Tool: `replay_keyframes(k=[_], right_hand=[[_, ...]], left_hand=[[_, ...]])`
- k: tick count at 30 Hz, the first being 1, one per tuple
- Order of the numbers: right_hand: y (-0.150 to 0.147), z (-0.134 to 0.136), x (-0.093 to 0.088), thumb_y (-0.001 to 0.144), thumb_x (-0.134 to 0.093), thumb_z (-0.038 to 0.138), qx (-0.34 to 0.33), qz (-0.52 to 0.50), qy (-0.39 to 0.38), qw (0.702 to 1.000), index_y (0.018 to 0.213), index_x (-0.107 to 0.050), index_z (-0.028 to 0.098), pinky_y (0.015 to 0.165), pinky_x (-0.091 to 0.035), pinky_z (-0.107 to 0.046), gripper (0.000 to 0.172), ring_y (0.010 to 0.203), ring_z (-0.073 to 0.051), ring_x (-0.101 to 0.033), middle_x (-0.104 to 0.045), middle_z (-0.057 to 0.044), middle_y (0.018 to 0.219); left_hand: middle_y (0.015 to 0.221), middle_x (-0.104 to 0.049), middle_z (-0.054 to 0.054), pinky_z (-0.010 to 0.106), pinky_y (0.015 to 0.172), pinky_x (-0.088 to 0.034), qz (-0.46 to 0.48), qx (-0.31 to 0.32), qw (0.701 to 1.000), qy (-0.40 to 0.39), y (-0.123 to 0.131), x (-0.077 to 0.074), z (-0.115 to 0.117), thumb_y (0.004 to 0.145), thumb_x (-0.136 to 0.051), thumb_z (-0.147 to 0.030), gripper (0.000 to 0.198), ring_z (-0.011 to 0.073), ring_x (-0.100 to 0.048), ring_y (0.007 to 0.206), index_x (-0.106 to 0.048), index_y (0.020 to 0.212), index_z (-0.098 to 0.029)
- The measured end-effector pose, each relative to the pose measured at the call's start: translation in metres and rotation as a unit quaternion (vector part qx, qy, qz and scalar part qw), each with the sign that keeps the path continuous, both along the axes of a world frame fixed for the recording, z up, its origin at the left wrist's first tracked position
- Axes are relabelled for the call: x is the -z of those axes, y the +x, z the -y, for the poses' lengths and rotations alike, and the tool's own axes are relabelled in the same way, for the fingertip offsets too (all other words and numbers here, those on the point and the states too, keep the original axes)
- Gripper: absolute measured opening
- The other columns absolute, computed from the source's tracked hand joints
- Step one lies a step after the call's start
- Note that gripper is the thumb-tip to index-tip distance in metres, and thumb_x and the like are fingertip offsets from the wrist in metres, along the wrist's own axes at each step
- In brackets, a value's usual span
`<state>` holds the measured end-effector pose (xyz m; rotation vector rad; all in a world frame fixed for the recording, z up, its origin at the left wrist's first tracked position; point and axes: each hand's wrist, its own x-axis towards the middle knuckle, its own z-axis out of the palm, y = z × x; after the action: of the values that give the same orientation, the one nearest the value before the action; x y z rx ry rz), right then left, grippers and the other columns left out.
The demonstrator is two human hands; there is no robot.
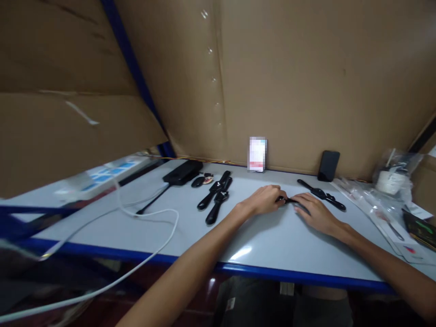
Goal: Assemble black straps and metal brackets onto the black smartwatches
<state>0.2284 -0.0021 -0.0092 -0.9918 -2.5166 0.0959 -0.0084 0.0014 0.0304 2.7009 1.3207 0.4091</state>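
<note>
My left hand [269,200] is closed around one end of a black spokeshave [290,200] just above the table. From the other side, my right hand [314,210] has its fingers curled over the opposite handle; the fingers hide much of the tool. Left of my hands, two similar black spokeshaves [214,211] lie side by side, with small metal screws at their middles. Another spokeshave [320,194] rests flat behind my right hand, its two handles stretched out diagonally.
A lit phone [258,155] and a dark phone [329,165] lean on the cardboard wall [289,81]. A black box [183,172], white cable [150,256] and power strip [102,178] are at left. Clear plastic packages [374,211] and a white roll [389,181] are at right.
</note>
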Motion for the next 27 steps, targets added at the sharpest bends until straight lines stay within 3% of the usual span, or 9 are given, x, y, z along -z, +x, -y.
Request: replay_keyframes(k=[4,9,14,19,27], right_hand=[[0.002,0.001,-0.004,0.101,-0.048,0.028,-0.007,-0.012,-0.009,1.0,0.131,-0.068,0.023,0.103,-0.053,-0.051,0.036,0.116,-0.028,-0.065,-0.071,-0.011,0.125],[-0.005,0.014,-0.004,0.101,-0.048,0.028,-0.015,0.01,0.007,1.0,0.123,-0.073,0.024,0.105,-0.052,-0.055,0.034,0.125,-0.031,-0.061,-0.07,-0.01,0.131],[-0.012,0.025,-0.002,0.101,-0.048,0.027,-0.034,0.036,0.007,0.999,0.123,-0.073,0.021,0.105,-0.053,-0.057,0.034,0.133,-0.033,-0.057,-0.062,-0.013,0.143],[-0.012,0.029,-0.003,0.102,-0.047,0.027,-0.041,0.036,0.0,0.999,0.124,-0.072,0.024,0.104,-0.054,-0.058,0.033,0.134,-0.032,-0.056,-0.059,-0.011,0.146],[-0.009,0.022,0.001,0.101,-0.049,0.026,-0.029,0.04,0.02,0.999,0.124,-0.071,0.022,0.106,-0.053,-0.057,0.032,0.135,-0.034,-0.054,-0.062,-0.013,0.143]], left_hand=[[0.103,-0.075,0.007,0.032,0.078,-0.051,-0.022,-0.031,0.999,-0.014,0.004,-0.001,0.004,0.096,-0.053,-0.024,0.027,0.0239,-0.071,0.092,-0.073,0.115,-0.026],[0.102,-0.074,0.021,0.043,0.078,-0.052,-0.064,-0.128,0.99,0.01,0.02,0.004,0.011,0.099,-0.048,-0.026,0.031,0.0346,-0.072,0.092,-0.067,0.119,-0.011],[0.101,-0.074,0.024,0.045,0.08,-0.052,-0.095,-0.182,0.979,0.019,0.022,0.003,0.013,0.099,-0.047,-0.026,0.032,0.0379,-0.072,0.098,-0.074,0.102,-0.01],[0.103,-0.074,0.023,0.043,0.082,-0.052,-0.113,-0.168,0.979,0.015,0.009,-0.004,0.011,0.099,-0.051,-0.037,0.036,0.0375,-0.072,0.101,-0.077,0.102,-0.012],[0.101,-0.076,0.02,0.038,0.077,-0.053,-0.115,-0.153,0.982,0.001,0.019,-0.004,0.014,0.096,-0.053,-0.027,0.028,0.0333,-0.074,0.096,-0.077,0.099,-0.014]])
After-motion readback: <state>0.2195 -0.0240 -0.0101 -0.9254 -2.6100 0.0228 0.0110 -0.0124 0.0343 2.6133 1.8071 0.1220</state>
